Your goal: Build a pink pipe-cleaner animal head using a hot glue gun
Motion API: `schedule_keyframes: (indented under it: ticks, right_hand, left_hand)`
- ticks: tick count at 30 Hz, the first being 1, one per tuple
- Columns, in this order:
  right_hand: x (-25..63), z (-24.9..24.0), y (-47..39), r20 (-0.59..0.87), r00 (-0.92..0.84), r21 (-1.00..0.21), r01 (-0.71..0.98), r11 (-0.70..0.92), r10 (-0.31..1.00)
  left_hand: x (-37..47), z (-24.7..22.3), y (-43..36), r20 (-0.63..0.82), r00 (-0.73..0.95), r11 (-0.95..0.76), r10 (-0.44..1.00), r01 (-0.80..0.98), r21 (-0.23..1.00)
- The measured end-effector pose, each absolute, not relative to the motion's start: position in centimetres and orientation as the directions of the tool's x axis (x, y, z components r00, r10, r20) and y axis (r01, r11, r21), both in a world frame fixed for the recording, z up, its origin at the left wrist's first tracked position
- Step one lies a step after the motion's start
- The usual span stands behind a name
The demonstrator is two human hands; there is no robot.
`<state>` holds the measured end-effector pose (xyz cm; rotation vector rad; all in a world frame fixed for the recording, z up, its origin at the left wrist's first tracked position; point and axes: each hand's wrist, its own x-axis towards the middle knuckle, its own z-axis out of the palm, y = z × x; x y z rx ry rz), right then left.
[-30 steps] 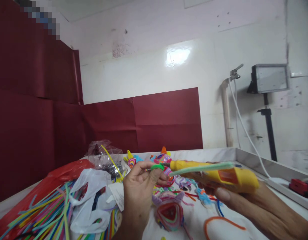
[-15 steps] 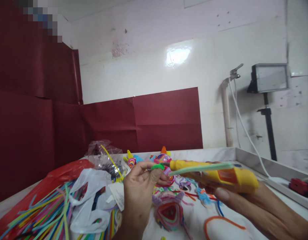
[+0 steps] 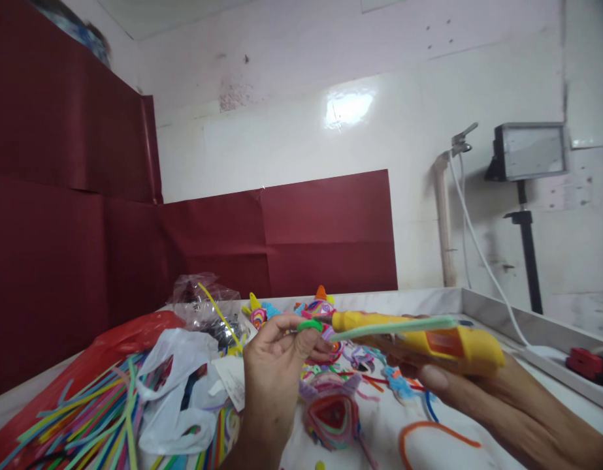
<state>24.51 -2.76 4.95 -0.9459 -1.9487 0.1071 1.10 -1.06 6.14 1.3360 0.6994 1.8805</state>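
My left hand (image 3: pixel 276 365) pinches a small bright green coil (image 3: pixel 309 325), apparently of pipe cleaner, between thumb and fingertips. My right hand (image 3: pixel 458 391) is wrapped round a yellow glue gun (image 3: pixel 458 349) lying sideways, its nozzle pointing left against or very near the coil. Along the gun's near side runs a pale green pipe cleaner (image 3: pixel 394 328); what holds it is hidden. Below the hands on the table sits a fuzzy pink and red coiled piece (image 3: pixel 332 414) with two pointed lilac ears. Behind the left fingers are more colourful coiled pieces (image 3: pixel 258 316), partly covered.
On the left lie a bundle of pipe cleaners (image 3: pixel 85 418), a red plastic bag (image 3: pixel 144 329), a white plastic bag (image 3: pixel 178 418) and a clear bag (image 3: pixel 203 294). An orange pipe cleaner (image 3: pixel 441 425) curves at front right. A power strip with a red plug (image 3: pixel 586 367) stands far right, near a lamp (image 3: pixel 534 151).
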Motion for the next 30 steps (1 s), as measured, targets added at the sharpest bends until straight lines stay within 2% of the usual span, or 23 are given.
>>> schedule_keyframes:
  ticks: [4, 11, 24, 30]
  right_hand:
    - [24.2, 5.6, -3.2, 0.730, -0.252, -0.425, 0.561, 0.710, 0.635]
    - [22.5, 7.5, -4.3, 0.700, -0.262, -0.536, 0.422, 0.731, 0.665]
    - [22.9, 7.2, -4.4, 0.687, -0.190, -0.584, 0.429, 0.689, 0.701]
    - [23.0, 7.1, -4.2, 0.653, -0.286, -0.624, 0.321, 0.713, 0.701]
  left_hand:
    - [1.1, 6.1, -1.1, 0.565, -0.206, -0.601, 0.799, -0.244, 0.761]
    - [1.1, 6.3, -1.2, 0.559, -0.206, -0.595, 0.804, -0.245, 0.766]
    - [1.1, 6.3, -1.1, 0.550, -0.193, -0.583, 0.812, -0.266, 0.768]
    - [1.1, 6.2, -1.1, 0.537, -0.185, -0.568, 0.823, -0.288, 0.771]
